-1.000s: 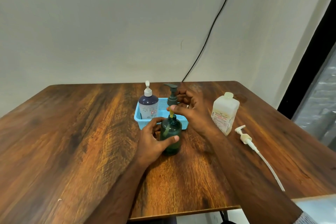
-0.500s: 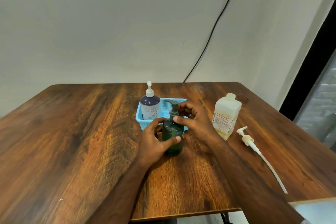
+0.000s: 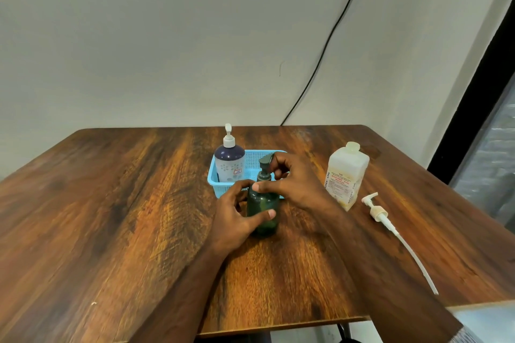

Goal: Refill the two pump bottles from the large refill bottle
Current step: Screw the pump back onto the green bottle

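A dark green pump bottle (image 3: 263, 207) stands on the wooden table (image 3: 111, 217), just in front of a blue basket (image 3: 255, 160). My left hand (image 3: 237, 220) grips its body from the left. My right hand (image 3: 292, 184) pinches the collar of its grey pump head (image 3: 265, 166), which sits on the neck. A second pump bottle (image 3: 230, 160), navy and white with a white pump, stands inside the basket at its left end. The large translucent refill bottle (image 3: 347, 174) stands upright to the right, with no pump in its neck.
A loose white pump with a long dip tube (image 3: 390, 227) lies on the table right of the refill bottle, pointing toward the front right edge. A black cable runs down the wall behind the table. A dark door frame is at far right.
My right hand lowered the grey pump head, with its tube, down into the green bottle until it sat on the neck. My left hand kept its hold on the bottle's body.
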A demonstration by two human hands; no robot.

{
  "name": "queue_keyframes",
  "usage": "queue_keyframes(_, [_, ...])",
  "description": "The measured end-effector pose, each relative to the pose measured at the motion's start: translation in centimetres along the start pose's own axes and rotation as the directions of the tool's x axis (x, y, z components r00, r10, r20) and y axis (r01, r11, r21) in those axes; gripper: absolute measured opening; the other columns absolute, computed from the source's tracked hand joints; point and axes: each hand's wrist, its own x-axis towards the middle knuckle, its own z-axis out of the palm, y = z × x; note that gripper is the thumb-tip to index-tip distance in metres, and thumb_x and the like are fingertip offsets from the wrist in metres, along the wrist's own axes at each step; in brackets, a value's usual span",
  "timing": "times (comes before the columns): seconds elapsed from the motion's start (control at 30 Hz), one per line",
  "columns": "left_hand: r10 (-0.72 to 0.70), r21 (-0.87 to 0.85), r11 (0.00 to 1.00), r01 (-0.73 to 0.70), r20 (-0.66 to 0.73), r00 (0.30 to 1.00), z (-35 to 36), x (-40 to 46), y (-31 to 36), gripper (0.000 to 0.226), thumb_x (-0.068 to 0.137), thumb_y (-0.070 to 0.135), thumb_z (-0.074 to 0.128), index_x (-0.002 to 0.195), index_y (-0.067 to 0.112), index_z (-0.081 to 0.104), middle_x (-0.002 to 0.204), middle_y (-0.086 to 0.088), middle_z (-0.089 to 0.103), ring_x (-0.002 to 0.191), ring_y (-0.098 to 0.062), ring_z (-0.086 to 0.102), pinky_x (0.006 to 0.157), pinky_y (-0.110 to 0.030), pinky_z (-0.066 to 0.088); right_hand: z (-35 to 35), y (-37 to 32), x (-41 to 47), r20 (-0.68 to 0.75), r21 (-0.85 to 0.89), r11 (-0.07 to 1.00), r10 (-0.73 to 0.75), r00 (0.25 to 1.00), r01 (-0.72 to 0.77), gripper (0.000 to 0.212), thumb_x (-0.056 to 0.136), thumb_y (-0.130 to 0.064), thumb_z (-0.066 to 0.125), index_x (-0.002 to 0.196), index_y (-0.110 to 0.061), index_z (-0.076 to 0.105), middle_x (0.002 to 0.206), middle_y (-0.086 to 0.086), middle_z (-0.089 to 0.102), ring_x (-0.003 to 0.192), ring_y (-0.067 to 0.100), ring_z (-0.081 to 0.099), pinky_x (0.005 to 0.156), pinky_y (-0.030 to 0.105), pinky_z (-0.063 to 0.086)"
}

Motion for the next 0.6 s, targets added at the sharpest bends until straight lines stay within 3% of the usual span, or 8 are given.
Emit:
queue_keyframes(0.1, [-0.010, 0.014, 1.000, 0.010, 0.002, 1.000, 0.0, -0.1, 0.2, 0.062, 0.070, 0.026, 0.091, 0.122, 0.037, 0.059, 0.123, 0.019, 0.065, 0.117, 0.007, 0.058, 0.092, -0.013, 0.049, 1.1, -1.0, -0.2, -0.078, -0.084, 0.995, 0.050, 0.996, -0.056, 0.053, 0.063, -0.049, 0.091, 0.092, -0.018, 0.059, 0.091, -0.012, 0.066, 0.087, 0.007, 0.066, 0.075, 0.039, 0.062])
queue_keyframes(0.2, [-0.004, 0.022, 1.000, 0.004, 0.002, 1.000, 0.0, -0.2, 0.1, 0.060, 0.071, 0.019, 0.090, 0.113, 0.045, 0.056, 0.115, 0.029, 0.061, 0.108, 0.020, 0.055, 0.084, -0.002, 0.044, 1.2, -0.9, -0.2, -0.007, 0.009, 0.993, 0.118, 0.993, -0.118, 0.068, 0.062, -0.058, 0.088, 0.112, -0.031, 0.052, 0.115, -0.013, 0.061, 0.106, 0.006, 0.059, 0.091, 0.033, 0.057])
queue_keyframes(0.3, [0.004, 0.003, 1.000, -0.004, -0.011, 1.000, 0.0, 0.0, 0.2, 0.062, 0.069, 0.022, 0.093, 0.119, 0.039, 0.060, 0.115, 0.019, 0.068, 0.111, 0.005, 0.062, 0.090, -0.016, 0.052, 0.5, -0.3, -0.7, 0.077, 0.282, 0.949, 0.126, 0.989, -0.143, 0.064, 0.071, -0.050, 0.086, 0.124, -0.036, 0.051, 0.126, -0.010, 0.066, 0.116, 0.010, 0.062, 0.098, 0.036, 0.055])
queue_keyframes(0.37, [0.009, -0.005, 1.000, -0.009, -0.008, 1.000, 0.0, 0.1, 0.0, 0.064, 0.066, 0.032, 0.093, 0.122, 0.030, 0.062, 0.120, 0.011, 0.069, 0.114, -0.007, 0.065, 0.095, -0.029, 0.055, 0.2, 0.2, -1.1, 0.148, 0.469, 0.866, 0.117, 0.982, -0.173, 0.051, 0.087, -0.025, 0.078, 0.131, -0.027, 0.052, 0.121, -0.002, 0.072, 0.114, 0.017, 0.068, 0.097, 0.039, 0.056])
queue_keyframes(0.4, [0.015, -0.002, 1.000, -0.015, -0.005, 1.000, 0.1, 0.1, -0.1, 0.065, 0.066, 0.033, 0.093, 0.123, 0.028, 0.062, 0.121, 0.010, 0.069, 0.114, -0.008, 0.065, 0.095, -0.029, 0.055, 0.1, 0.6, -1.2, 0.167, 0.491, 0.853, 0.111, 0.980, -0.180, 0.049, 0.089, -0.015, 0.076, 0.132, -0.023, 0.053, 0.118, 0.000, 0.074, 0.112, 0.018, 0.069, 0.097, 0.040, 0.056])
queue_keyframes(0.5, [0.031, 0.015, 0.999, -0.031, -0.001, 1.000, 0.2, 0.1, -0.1, 0.064, 0.069, 0.023, 0.092, 0.126, 0.024, 0.061, 0.123, 0.012, 0.067, 0.116, -0.003, 0.062, 0.093, -0.019, 0.053, 0.4, 0.7, -1.1, 0.054, 0.367, 0.918, 0.144, 0.988, -0.154, 0.056, 0.074, -0.019, 0.089, 0.118, -0.030, 0.055, 0.104, -0.005, 0.076, 0.103, 0.014, 0.071, 0.092, 0.039, 0.059])
queue_keyframes(0.6, [0.037, 0.035, 0.999, -0.037, 0.003, 0.999, 0.2, 0.1, 0.2, 0.059, 0.071, 0.017, 0.091, 0.122, 0.026, 0.063, 0.118, 0.017, 0.068, 0.116, 0.001, 0.061, 0.092, -0.013, 0.048, 1.7, -0.2, -0.9, -0.088, 0.191, 0.976, 0.128, 0.988, -0.109, 0.066, 0.063, -0.031, 0.096, 0.108, -0.031, 0.047, 0.101, -0.009, 0.066, 0.098, 0.008, 0.066, 0.076, 0.021, 0.059])
